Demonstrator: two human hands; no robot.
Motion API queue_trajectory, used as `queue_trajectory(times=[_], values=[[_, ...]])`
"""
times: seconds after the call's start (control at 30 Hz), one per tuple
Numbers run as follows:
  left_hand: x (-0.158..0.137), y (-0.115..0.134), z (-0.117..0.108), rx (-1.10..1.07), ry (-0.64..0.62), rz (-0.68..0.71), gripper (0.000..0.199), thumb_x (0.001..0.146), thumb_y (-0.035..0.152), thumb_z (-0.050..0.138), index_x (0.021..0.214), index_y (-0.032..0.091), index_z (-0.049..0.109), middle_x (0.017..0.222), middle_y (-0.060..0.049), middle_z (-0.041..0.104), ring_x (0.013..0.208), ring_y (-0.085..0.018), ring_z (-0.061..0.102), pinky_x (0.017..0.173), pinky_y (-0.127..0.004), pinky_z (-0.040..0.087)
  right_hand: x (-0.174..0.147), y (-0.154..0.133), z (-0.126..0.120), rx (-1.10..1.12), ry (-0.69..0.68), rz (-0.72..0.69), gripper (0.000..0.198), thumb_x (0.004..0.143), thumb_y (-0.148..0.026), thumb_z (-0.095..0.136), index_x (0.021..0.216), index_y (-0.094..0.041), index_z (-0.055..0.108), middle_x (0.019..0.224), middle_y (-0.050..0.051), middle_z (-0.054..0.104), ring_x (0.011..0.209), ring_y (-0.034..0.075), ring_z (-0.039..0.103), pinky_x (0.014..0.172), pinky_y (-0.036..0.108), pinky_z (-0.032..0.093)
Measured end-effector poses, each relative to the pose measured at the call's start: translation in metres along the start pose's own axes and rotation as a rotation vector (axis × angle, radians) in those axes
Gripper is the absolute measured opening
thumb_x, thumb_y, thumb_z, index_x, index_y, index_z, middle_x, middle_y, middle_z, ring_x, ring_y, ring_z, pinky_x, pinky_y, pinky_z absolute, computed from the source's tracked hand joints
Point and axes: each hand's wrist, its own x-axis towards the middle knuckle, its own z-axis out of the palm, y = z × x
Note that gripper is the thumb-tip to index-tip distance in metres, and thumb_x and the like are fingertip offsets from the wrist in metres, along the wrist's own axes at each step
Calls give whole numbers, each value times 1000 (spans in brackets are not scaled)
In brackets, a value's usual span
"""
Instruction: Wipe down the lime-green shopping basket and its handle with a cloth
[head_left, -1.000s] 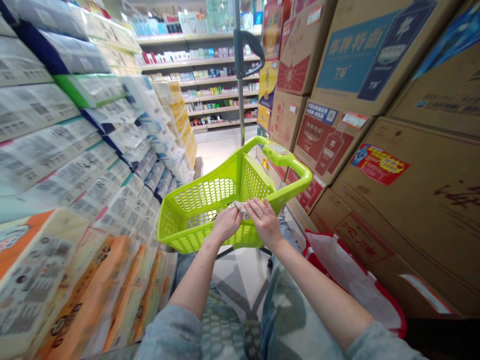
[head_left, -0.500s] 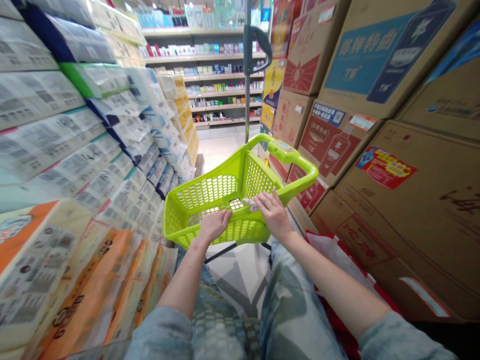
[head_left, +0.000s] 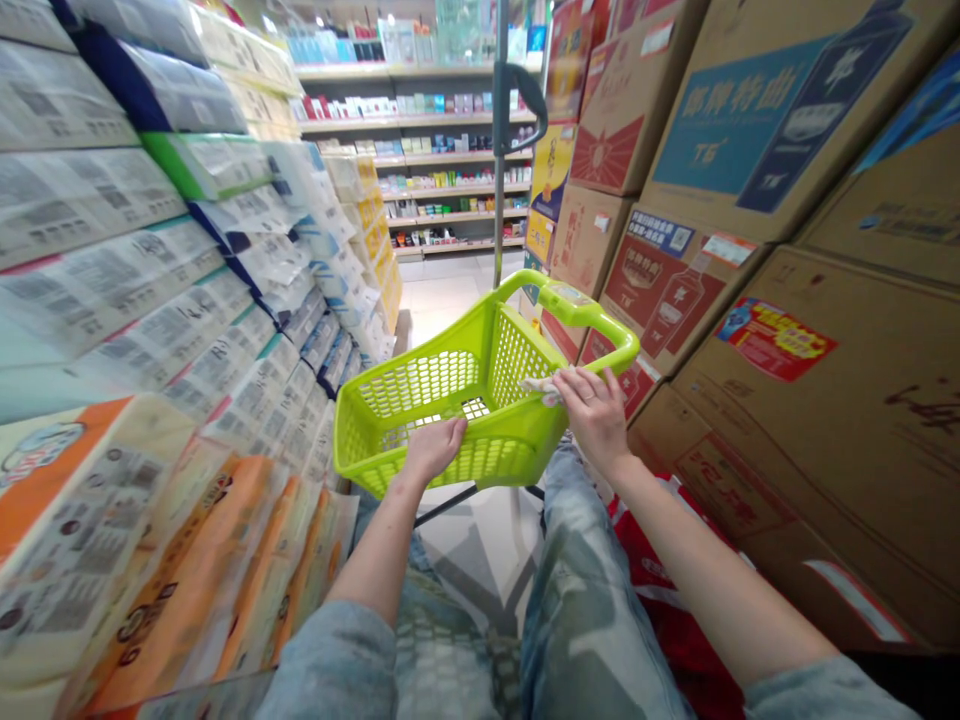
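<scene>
A lime-green shopping cart (head_left: 442, 365) with perforated basket walls stands in front of me, its curved handle (head_left: 577, 308) at the far right end. My left hand (head_left: 436, 447) is closed around the near rim of the basket, thumb on top. Farther right along that same rim, close to the handle, my right hand (head_left: 592, 405) presses a pale crumpled cloth (head_left: 541, 385) against the green plastic. Most of the cloth is hidden under its fingers. The basket holds nothing that I can see.
Packs of tissue paper (head_left: 195, 270) are stacked on the left, with orange packs (head_left: 180, 580) nearer. Cardboard boxes (head_left: 750, 330) rise on the right, a red bag (head_left: 675, 590) at their foot. Behind the cart stand a grey pole with a handle (head_left: 501, 130) and stocked shelves (head_left: 450, 160).
My right hand has slid right along the rim with the cloth, toward the handle. The left hand keeps its grip on the rim. The view has shifted slightly.
</scene>
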Motion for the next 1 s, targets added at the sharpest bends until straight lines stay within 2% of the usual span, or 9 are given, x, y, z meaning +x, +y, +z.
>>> queue_trajectory(times=[0.2, 0.3, 0.5, 0.63, 0.73, 0.87, 1.0], values=[[1, 5, -1, -3, -13, -27, 55, 94, 47, 13, 93, 21, 62, 97, -8, 69, 90, -22, 63, 74, -30, 43, 2, 3, 12, 55, 16, 54, 36, 95, -21, 37, 127, -20, 53, 124, 6, 60, 123, 20, 42, 110, 43, 28], [4, 8, -1, 9, -17, -34, 56, 94, 46, 12, 94, 20, 62, 98, -9, 69, 91, -23, 63, 75, -31, 44, 4, -4, 22, 59, -4, 20, 37, 95, -21, 36, 129, -21, 51, 125, 6, 58, 125, 20, 41, 110, 43, 30], [6, 11, 1, 34, 16, -20, 55, 95, 44, 13, 97, 20, 62, 100, -9, 69, 92, -23, 64, 76, -32, 44, 4, -53, 41, 95, -71, -77, 34, 92, -19, 45, 125, -21, 55, 121, 5, 62, 118, 21, 47, 102, 39, 37], [4, 8, 0, 7, 2, -23, 54, 95, 44, 14, 104, 22, 62, 103, -7, 69, 95, -22, 63, 75, -30, 44, -2, -76, 47, 148, -53, -119, 33, 90, -21, 51, 122, -22, 58, 121, 6, 62, 116, 20, 48, 94, 35, 40], [2, 5, -1, -3, -19, -41, 54, 94, 47, 15, 101, 24, 63, 102, -5, 69, 95, -21, 63, 75, -28, 43, -9, -65, 41, 158, -16, -85, 30, 90, -21, 53, 119, -24, 61, 118, 7, 62, 111, 19, 49, 92, 33, 41], [1, 3, 1, 1, -3, -37, 55, 94, 49, 14, 93, 24, 63, 98, -5, 69, 93, -20, 63, 73, -27, 42, -21, -35, 28, 170, 53, 73, 25, 92, -24, 48, 107, -26, 68, 104, 4, 63, 100, 18, 51, 89, 29, 44], [0, 3, 2, 2, 11, -32, 55, 94, 48, 14, 90, 23, 62, 96, -5, 69, 91, -21, 63, 71, -27, 42, -29, -27, 25, 140, 42, 93, 29, 93, -21, 43, 113, -24, 64, 112, 3, 61, 102, 19, 48, 91, 31, 44]])
